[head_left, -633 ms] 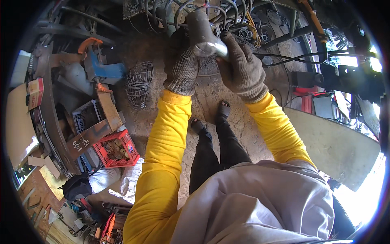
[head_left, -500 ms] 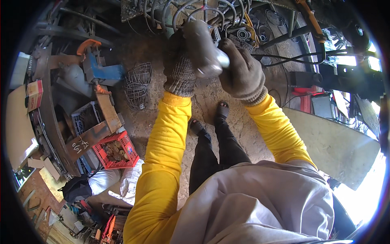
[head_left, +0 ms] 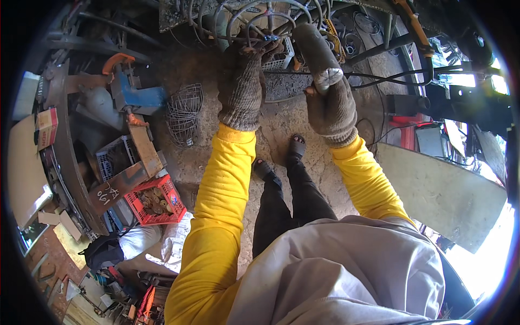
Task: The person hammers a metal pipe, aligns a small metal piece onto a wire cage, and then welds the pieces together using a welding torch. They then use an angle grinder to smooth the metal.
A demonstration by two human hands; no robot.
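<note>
My left hand (head_left: 241, 86), in a dark knitted glove, is closed at the lower edge of a round frame of bent metal rods (head_left: 269, 15). Its fingertips are partly hidden against the rods, near a small shiny bluish spot. My right hand (head_left: 331, 114), gloved the same way, grips a hammer (head_left: 317, 51) with a thick cylindrical metal head. The handle is hidden by the hand. The head lies just right of the frame, apart from the rods my left hand holds.
A wire bundle (head_left: 184, 114) lies on the floor to the left, near a blue clamp-like tool (head_left: 132, 95). A red crate (head_left: 157, 201) of metal pieces stands lower left. Black cables (head_left: 390, 76) cross on the right, above a large grey sheet (head_left: 439, 189).
The hammer and my right hand have moved right, away from in front of my left hand, uncovering the lower rods. My left hand stays nearly in place.
</note>
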